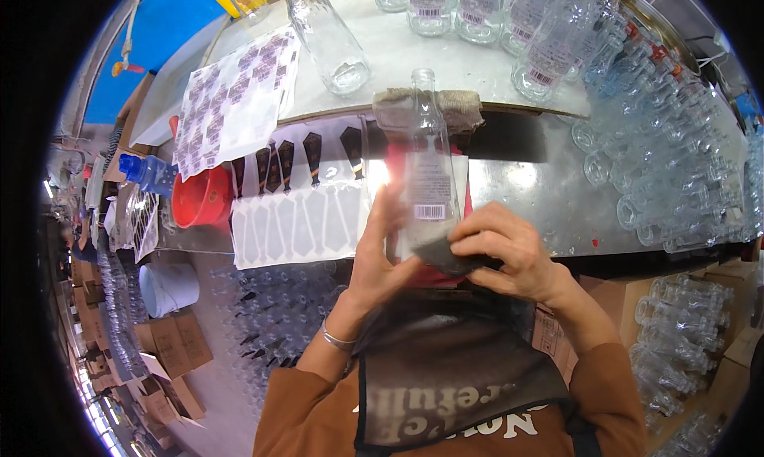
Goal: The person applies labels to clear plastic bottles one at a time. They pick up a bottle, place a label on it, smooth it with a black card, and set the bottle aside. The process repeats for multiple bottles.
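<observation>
A clear glass bottle with a printed label lies in front of me, its neck on a folded beige cloth. Against its lower end, my right hand is closed on a dark flat pad. My left hand is at the bottle's left side, thumb pointing toward the base. Its fingers are smeared by motion, so whether they grip the glass does not show. Under the bottle, a red surface is partly visible.
Left of the bottle lie sheets of dark neck labels and a printed label sheet. A red bucket is beside them. Labelled bottles stand at the back; many plain bottles are stacked right. A bottle stands back left.
</observation>
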A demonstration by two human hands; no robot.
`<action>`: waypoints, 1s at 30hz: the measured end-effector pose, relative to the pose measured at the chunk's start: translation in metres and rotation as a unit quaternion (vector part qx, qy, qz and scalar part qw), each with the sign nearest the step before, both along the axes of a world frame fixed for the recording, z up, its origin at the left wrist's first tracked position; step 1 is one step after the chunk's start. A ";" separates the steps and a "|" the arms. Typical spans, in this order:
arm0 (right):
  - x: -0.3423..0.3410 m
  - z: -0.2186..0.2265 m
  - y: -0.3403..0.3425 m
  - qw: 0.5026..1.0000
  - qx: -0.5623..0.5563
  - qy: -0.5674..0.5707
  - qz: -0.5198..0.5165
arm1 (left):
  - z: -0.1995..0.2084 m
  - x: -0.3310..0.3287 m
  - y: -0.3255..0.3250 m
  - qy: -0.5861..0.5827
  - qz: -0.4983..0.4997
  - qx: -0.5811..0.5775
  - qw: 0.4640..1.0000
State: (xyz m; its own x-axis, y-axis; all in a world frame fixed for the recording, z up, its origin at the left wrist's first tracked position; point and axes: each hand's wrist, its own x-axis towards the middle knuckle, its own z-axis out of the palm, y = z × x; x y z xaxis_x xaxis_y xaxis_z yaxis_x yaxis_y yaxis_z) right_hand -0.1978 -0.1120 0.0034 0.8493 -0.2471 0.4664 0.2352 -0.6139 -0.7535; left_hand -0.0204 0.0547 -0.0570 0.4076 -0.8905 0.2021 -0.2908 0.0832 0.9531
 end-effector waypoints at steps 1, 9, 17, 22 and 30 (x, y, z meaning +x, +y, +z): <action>-0.006 0.004 0.001 0.998 0.034 0.036 0.030 | 0.002 0.000 0.001 0.000 0.002 -0.001 1.000; 0.052 0.040 -0.042 0.988 -0.144 0.024 -0.059 | 0.018 -0.016 -0.004 -0.078 0.027 0.025 0.996; 0.035 0.027 0.005 0.978 -0.198 -0.021 0.057 | 0.013 0.002 0.012 0.009 -0.006 -0.010 1.000; 0.043 0.034 -0.053 0.983 0.154 0.063 -0.073 | 0.034 0.022 -0.030 0.219 0.040 0.008 0.975; 0.062 0.040 -0.075 0.958 0.176 0.134 -0.179 | 0.042 -0.003 -0.062 0.240 -0.001 0.052 0.969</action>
State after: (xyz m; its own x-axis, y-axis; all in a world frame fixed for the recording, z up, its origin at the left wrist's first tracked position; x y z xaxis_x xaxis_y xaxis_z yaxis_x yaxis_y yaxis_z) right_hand -0.1355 -0.1874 0.0438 0.7578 -0.6480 0.0766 -0.1749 -0.3148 -0.9329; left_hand -0.0231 -0.0074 -0.0147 0.4308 -0.8966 -0.1021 0.1884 -0.0213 0.9819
